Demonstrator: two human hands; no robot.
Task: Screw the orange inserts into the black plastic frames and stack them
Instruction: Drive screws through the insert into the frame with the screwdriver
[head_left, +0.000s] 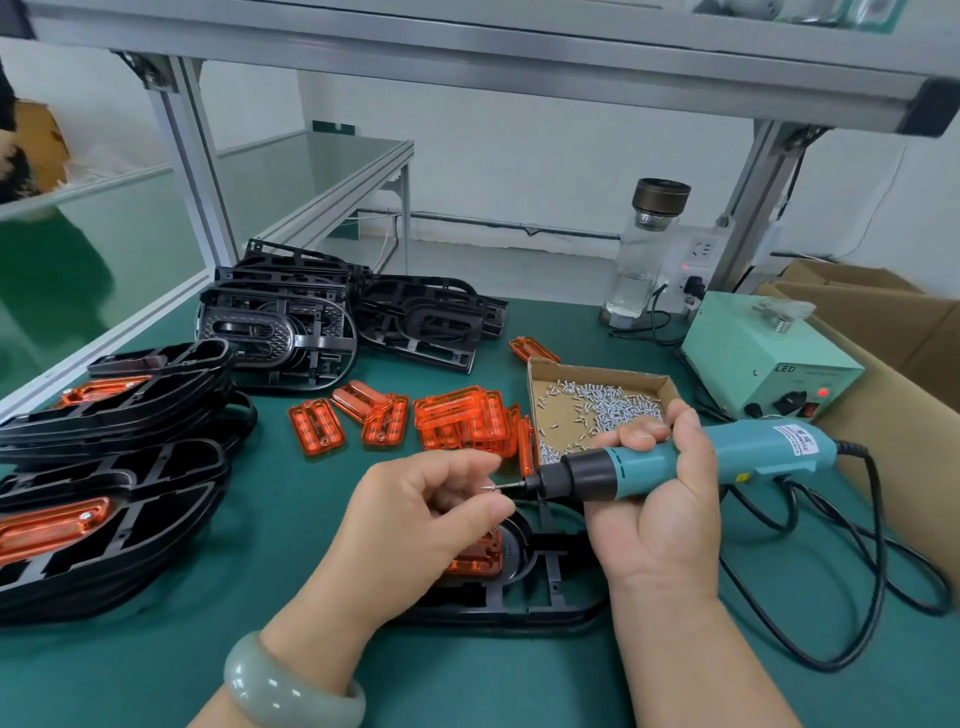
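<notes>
Head view: the right hand (660, 514) closes its grip round a teal electric screwdriver with a black nose (701, 457). It holds the tool nearly level, just nearer the person than the shallow brown cardboard tray of small silver screws (597, 370). One silver screw (488, 487) sits at the bit's tip. The left hand (415, 514) curls a narrow grip about it, thumb below and forefinger above, but I cannot tell whether they touch it.

Nearer still than the tray, a flat black plastic frame (545, 613) lies on the green worktop (519, 686), largely hidden by both hands. Its translucent orange insert (475, 558) shows only as a sliver.

Loose orange inserts (457, 421) lie just left of the tray. Far left of it, stacked black frames with inserts fitted (104, 467) are cut off at the edge. Bare black frames (291, 322) are piled behind and left of it.
</notes>
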